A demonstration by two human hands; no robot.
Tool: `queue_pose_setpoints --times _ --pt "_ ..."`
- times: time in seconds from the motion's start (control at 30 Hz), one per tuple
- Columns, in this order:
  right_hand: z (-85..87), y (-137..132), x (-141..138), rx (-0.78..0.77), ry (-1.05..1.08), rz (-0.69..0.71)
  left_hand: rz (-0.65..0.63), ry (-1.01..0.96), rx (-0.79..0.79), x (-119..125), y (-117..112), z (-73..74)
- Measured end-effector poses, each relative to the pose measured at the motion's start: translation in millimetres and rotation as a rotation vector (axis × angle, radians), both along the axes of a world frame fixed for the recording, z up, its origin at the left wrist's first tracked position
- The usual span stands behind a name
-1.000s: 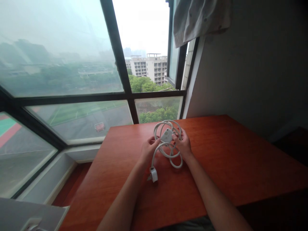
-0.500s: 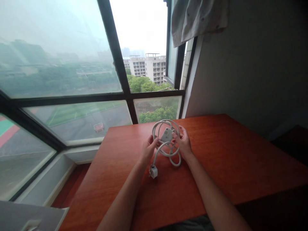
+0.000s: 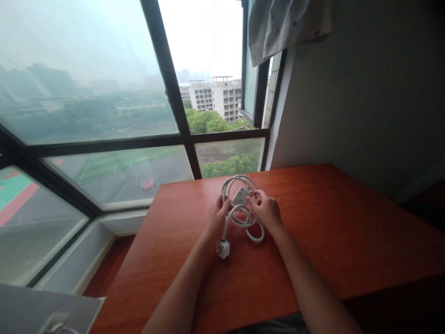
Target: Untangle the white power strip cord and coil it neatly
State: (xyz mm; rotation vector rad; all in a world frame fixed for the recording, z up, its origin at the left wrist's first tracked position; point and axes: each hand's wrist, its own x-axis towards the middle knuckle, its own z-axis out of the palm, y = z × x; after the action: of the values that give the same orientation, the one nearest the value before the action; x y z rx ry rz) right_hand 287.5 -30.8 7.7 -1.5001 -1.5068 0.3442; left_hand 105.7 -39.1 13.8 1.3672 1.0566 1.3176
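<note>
A white extension cord (image 3: 239, 223) is looped in a loose coil over the table, with its socket block (image 3: 241, 196) inside the loops. My left hand (image 3: 218, 214) is closed on the coil's left side, thumb against the block's edge. On the right, my right hand (image 3: 267, 208) pinches the cord near the block's right end, fingers bent. The white plug (image 3: 223, 248) hangs from the cord at the lower left, below my left hand, prongs facing left. One loop of cord droops at the lower right.
The reddish-brown wooden table (image 3: 313, 250) spreads beneath both arms. Behind it stand dark-framed windows (image 3: 149, 141), one pane open, with a curtain (image 3: 288, 28) above. A grey wall (image 3: 354, 106) rises at the right.
My right hand has shifted its fingers from around the coil's right side to a pinch near the block's end. The left hand keeps its hold. The view has turned slightly left.
</note>
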Motion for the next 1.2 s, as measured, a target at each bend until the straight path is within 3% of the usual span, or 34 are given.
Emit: queue_pose_setpoints --times 0.2,0.4,0.53,0.67,0.83,1.07,1.2 --pt "-3.0 1.0 -0.1 -0.106 -0.076 0.094 -0.001 -0.007 0.040 2.9 -1.3 -1.3" --pt "-12.2 6.5 -3.7 -0.191 0.257 0.185 -0.007 0.021 0.067 2.7 -1.7 -1.2" --pt "-17.7 10.2 -10.4 -0.209 0.515 0.146 -0.002 0.072 0.100 0.9 -2.1 0.8" --pt "-18.5 10.8 -14.4 -0.157 0.611 0.084 0.045 0.223 0.164 -3.5 -2.3 1.4" --pt "-13.2 6.9 -10.4 -0.105 0.586 0.066 0.113 0.437 0.213 -9.0 -2.2 2.9" --pt "5.6 -10.7 -4.4 0.055 0.193 0.113 0.149 0.575 0.257 -8.1 -4.6 7.3" --pt "8.1 -16.3 -16.4 0.032 0.396 0.106 0.142 0.615 0.299 -2.4 -8.2 9.2"
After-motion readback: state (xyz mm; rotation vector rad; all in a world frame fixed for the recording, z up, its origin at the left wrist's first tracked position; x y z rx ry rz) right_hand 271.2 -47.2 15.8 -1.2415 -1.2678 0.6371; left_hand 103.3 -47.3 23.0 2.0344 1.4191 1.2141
